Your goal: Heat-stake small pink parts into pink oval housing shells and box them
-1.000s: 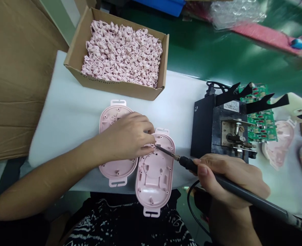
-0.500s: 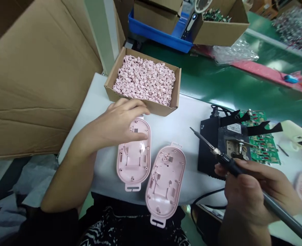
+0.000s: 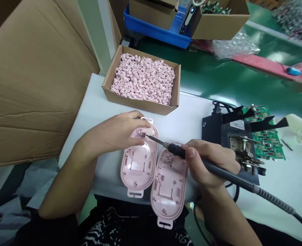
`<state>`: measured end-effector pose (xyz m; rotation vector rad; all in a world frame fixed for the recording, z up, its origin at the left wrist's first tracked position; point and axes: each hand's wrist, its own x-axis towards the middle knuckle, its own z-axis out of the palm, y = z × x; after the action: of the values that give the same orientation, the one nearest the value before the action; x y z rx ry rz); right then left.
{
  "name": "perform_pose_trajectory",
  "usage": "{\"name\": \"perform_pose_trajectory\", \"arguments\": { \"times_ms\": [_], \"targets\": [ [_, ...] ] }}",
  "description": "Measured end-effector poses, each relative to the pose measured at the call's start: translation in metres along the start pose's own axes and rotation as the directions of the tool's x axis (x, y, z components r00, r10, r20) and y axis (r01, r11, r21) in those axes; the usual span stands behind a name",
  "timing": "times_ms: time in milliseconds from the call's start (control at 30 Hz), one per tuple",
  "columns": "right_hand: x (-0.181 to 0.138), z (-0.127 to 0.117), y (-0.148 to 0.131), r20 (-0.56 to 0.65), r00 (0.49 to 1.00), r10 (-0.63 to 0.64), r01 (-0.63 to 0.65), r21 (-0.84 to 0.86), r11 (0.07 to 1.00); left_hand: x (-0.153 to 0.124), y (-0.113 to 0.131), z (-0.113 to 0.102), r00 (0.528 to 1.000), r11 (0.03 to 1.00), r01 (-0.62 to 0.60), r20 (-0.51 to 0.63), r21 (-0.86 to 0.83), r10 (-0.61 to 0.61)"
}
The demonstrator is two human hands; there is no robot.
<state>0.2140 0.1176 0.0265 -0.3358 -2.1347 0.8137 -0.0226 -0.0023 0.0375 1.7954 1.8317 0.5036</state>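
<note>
Two pink plastic housing shells lie open side up on the white padded table (image 3: 99, 181), with their tabbed ends pointing away from each other. My left hand (image 3: 117, 131) grips the far end of the left shell (image 3: 138, 167), with the fingers over its rim. My right hand (image 3: 207, 160) holds a black soldering iron (image 3: 225, 172) like a pen. Its metal tip (image 3: 153, 138) reaches across to a small square metal part (image 3: 142, 134) in the left shell, and my fingers partly hide the contact area. The right shell (image 3: 169, 194) lies beside it, untouched, just under my right hand.
A cardboard box (image 3: 140, 104) full of several small pink round parts (image 3: 143, 78) stands beyond the shells. A black soldering station (image 3: 229, 147) and green circuit boards (image 3: 267, 148) are to the right. A large cardboard sheet (image 3: 38, 89) stands at the left; a green-topped bench (image 3: 217, 78) lies behind.
My right hand has brought the iron down from above the station, and its tip now reaches the left shell. My left hand has shifted onto that shell's far end. The view has barely moved.
</note>
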Motion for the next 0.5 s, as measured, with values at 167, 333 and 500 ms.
{"name": "perform_pose_trajectory", "arguments": {
  "times_ms": [167, 333, 500],
  "targets": [
    [-0.0035, 0.0078, 0.0013, 0.011, 1.000, 0.025, -0.025, -0.016, 1.000, -0.0016, -0.0041, 0.0000, 1.000, 1.000, -0.017, 0.007, -0.004, 0.017],
    [-0.0036, 0.0104, 0.0014, 0.049, 0.999, 0.014, -0.012, -0.041, 0.999, 0.0012, -0.0046, 0.0044, 0.999, 0.999, -0.043, -0.014, 0.002, 0.043],
    [-0.0057, 0.0103, 0.0059, 0.048, 0.998, 0.028, -0.025, -0.062, 0.998, 0.0007, -0.0036, 0.0048, 0.999, 0.999, -0.048, -0.015, -0.003, 0.048]
  ]
}}
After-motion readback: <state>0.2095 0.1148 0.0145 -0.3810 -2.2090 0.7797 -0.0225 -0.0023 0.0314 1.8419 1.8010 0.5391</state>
